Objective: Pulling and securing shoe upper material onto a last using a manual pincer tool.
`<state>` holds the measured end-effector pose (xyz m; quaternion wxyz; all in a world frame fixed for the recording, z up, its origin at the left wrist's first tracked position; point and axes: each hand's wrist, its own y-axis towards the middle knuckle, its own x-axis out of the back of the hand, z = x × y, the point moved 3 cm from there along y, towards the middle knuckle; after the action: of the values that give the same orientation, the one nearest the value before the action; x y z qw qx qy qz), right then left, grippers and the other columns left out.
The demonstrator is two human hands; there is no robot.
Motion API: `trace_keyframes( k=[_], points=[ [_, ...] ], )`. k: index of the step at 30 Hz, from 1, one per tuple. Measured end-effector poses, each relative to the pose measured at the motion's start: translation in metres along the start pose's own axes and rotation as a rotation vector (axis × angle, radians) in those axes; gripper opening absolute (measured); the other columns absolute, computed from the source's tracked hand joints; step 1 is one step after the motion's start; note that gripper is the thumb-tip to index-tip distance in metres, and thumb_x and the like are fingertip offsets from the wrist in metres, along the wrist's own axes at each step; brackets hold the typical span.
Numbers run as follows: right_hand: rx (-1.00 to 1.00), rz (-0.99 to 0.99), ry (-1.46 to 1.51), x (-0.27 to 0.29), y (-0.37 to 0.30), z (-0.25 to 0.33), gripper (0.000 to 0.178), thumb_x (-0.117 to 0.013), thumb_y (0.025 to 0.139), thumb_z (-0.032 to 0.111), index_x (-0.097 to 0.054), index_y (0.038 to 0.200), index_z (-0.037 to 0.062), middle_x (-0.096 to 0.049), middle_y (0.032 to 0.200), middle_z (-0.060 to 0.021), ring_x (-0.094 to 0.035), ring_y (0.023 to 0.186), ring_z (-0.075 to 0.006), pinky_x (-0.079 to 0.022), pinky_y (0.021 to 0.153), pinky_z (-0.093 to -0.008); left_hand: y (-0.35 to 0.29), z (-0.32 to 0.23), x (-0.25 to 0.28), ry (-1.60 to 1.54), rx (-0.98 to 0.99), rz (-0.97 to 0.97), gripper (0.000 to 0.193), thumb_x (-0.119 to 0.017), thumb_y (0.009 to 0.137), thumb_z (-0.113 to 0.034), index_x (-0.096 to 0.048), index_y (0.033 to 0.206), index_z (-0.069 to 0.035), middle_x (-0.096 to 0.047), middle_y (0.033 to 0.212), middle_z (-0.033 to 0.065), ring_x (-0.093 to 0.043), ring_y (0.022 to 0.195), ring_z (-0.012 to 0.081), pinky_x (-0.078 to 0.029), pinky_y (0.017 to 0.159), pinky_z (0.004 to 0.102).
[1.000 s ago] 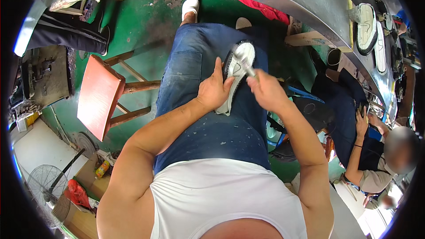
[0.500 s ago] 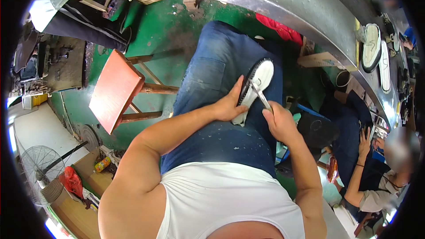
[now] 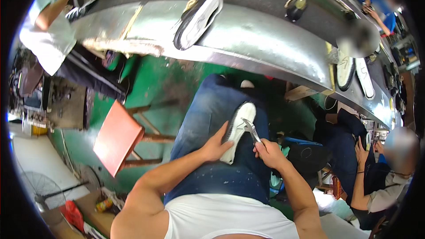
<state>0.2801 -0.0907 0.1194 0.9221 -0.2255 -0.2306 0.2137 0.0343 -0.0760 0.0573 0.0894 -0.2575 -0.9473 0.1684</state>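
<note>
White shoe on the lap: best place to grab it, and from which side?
Grip the white shoe around its lower half, coming in from the person's left. It lies lengthwise on the right thigh, sole side up, with that end nearest the body. The left hand already cups that edge, while the right hand holds a metal tool at the shoe's right side, so that side is probably best left free.

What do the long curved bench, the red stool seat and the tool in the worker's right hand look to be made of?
The bench looks like sheet metal: grey, dull, with smeared highlights and scuffs. The stool seat is a flat, matte orange-red panel, perhaps painted wood or plastic; its legs look like bare wood. The tool in the right hand is slim, grey and glinting, probably steel. It meets the white shoe that the left hand steadies.
</note>
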Motion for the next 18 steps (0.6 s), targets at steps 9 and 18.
trace_keyframes(
  k=[9,18],
  points=[
    [0.539,-0.743,-0.681,0.162,0.028,0.096,0.044,-0.071,0.088,0.039,-0.061,0.114,0.0044,-0.065,0.100,-0.0152,-0.060,0.088,-0.0368,-0.045,0.081,-0.0453,0.048,-0.228,0.126,-0.323,-0.210,-0.062,0.076,-0.062,0.093,0.001,-0.021,0.158,0.001,-0.040,0.155,0.0129,-0.042,0.138,0.0180,-0.032,0.114,0.0317],
    [0.332,-0.931,-0.581,0.279,0.114,0.063,0.039,-0.076,0.080,0.035,-0.059,0.096,0.0040,-0.061,0.098,-0.0162,-0.058,0.099,-0.0372,-0.045,0.087,-0.0489,0.364,-0.404,0.174,0.466,-0.381,-0.236,0.074,-0.068,0.088,-0.011,-0.035,0.153,0.001,-0.059,0.136,0.0182,-0.060,0.118,0.0255,-0.046,0.103,0.0326]
  ],
)
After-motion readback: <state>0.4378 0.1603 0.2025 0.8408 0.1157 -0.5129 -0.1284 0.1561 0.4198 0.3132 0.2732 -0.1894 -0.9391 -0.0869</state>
